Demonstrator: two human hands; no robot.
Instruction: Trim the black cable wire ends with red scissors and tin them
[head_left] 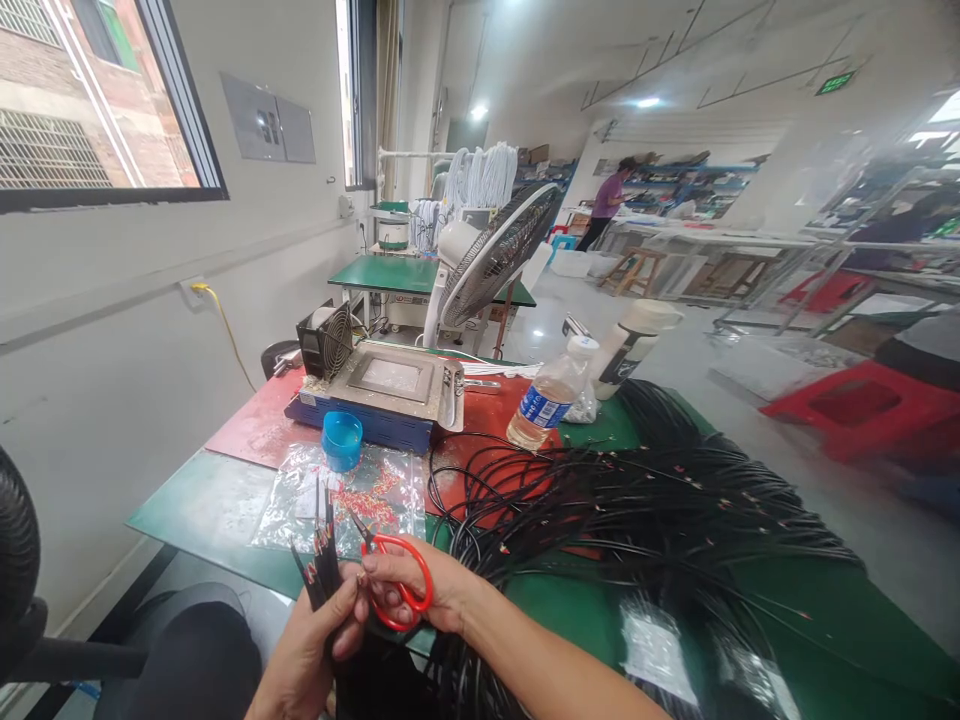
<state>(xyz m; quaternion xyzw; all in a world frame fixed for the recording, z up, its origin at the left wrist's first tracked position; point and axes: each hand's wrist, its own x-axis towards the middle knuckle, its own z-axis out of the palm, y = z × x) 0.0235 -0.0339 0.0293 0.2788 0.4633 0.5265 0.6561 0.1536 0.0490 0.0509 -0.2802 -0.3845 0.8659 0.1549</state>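
My left hand is closed round a bunch of black cables, their ends pointing up with short coloured wire tips showing. A pair of scissors with red handles sits in my right hand, its blades pointing up and to the left. The thumb and fingertips of that hand meet the left thumb beside the cable ends; what lies between them is too small to make out. Just beyond, red and yellow wire scraps are scattered on a clear plastic bag.
A blue cup stands before a solder pot with a small black fan. A bottle of liquid and a large heap of black cables are to the right. Behind is a white fan; a person stands far off.
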